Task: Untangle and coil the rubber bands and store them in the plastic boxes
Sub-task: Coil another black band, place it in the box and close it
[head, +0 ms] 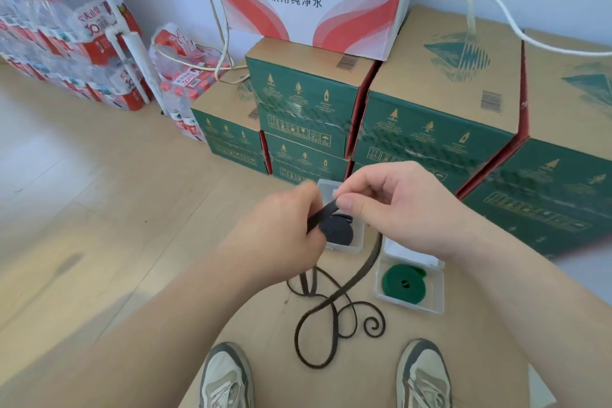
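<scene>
The long black flat rubber band is looking soft, bendy & very light, so it is flopping & hanging loose, not standing stiff. Most of it is lying in loopy squiggles on the light wooden floor in front of the grey and white shoes, w/ a curly end rolling up like a snail. One short bit is being held up high btwn the two hands. The L hand is curling its fingers round the band, back of the hand facing up. The R hand is pinching the band w/ thumb & first finger, other fingers tucked in, arm coming in from the right. Both hands are very close together. Just under them a dark round roll is showing over a small clear plastic box; I can't tell if the L hand is holding that roll or if it is lying in the box. A second clear plastic box is sitting open near it on the right, w/ a round green coiled band inside, so that one is looking done. I think the best spot to hold is on the flat sides, pinching, b/c it prob won't slip much or break, but the loops could be catching on each other if pulled fast
</scene>
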Tool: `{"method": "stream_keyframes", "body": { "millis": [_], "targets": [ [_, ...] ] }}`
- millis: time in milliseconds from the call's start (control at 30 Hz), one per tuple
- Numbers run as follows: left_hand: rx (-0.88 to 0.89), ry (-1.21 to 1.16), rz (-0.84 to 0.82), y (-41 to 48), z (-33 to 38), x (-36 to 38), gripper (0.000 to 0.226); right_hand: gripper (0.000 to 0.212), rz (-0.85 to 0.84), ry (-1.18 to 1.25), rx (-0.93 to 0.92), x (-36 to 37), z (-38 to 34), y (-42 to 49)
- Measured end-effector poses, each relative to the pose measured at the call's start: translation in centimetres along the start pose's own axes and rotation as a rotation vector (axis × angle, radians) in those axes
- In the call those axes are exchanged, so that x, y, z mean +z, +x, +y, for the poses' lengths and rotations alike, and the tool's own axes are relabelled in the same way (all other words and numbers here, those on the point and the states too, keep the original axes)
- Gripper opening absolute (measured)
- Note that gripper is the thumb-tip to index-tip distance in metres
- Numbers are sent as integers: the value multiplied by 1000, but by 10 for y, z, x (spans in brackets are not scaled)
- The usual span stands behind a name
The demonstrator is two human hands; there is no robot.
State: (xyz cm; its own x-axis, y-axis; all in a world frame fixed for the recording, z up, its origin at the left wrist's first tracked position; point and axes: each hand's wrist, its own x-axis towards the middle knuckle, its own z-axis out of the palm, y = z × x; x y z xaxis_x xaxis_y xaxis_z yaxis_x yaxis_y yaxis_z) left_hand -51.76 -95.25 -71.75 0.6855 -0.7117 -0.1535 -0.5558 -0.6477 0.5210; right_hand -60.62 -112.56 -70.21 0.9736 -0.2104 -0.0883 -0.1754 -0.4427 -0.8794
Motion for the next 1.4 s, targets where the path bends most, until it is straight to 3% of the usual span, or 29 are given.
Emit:
{"method": "stream_keyframes", "body": {
  "millis": [100, 167, 300, 467, 567, 667, 733, 867, 967, 1033, 1133, 1233, 1300, 1400],
  "targets": [
    [-146, 169, -340, -2, -12, 13, 14, 13, 33, 119, -16, -2, 0, -1],
    [-164, 199, -416, -3, -20, 18, 14, 16, 69, 202, -8, -7, 2, -1],
    [-178, 142, -224, 2, -22, 4, 14, 12, -29, 212, 74, -20, 5, -4],
    [-3, 21, -54, -4, -2, -1, 18, 24, -214, 210, 104, -2, -1, -10],
    [91, -19, 28, -6, 3, 2, 16, 31, -168, 155, 81, 9, 0, -9],
    [123, -39, 112, -5, -6, -4, 23, 19, -60, 99, 78, 8, -1, -8],
    [63, 26, 5, -5, -10, -5, 15, 5, -67, 7, 68, 7, -3, -8],
    [-110, 230, -439, -8, -15, 9, 6, 11, -95, -121, 10, 4, -9, -9],
    [-169, 320, -503, -8, -27, 9, 14, 12, 39, -2, 4, -8, -6, -7],
    [-181, 368, -481, -7, -31, 5, 10, 13, 48, -4, 49, -17, 0, -7],
    [-154, 442, -407, -6, -28, 3, 20, 7, -175, -72, 166, -21, 10, -11],
    [-47, 369, -259, -7, -13, 2, 13, 32, -368, -79, 193, -7, 11, -14],
    [107, 226, -105, -10, -2, 0, 7, 33, -377, -119, 118, 5, 10, -13],
    [273, 61, 54, -12, 4, -4, 6, 17, -289, -137, 17, 9, 4, -11]
  ]
}}
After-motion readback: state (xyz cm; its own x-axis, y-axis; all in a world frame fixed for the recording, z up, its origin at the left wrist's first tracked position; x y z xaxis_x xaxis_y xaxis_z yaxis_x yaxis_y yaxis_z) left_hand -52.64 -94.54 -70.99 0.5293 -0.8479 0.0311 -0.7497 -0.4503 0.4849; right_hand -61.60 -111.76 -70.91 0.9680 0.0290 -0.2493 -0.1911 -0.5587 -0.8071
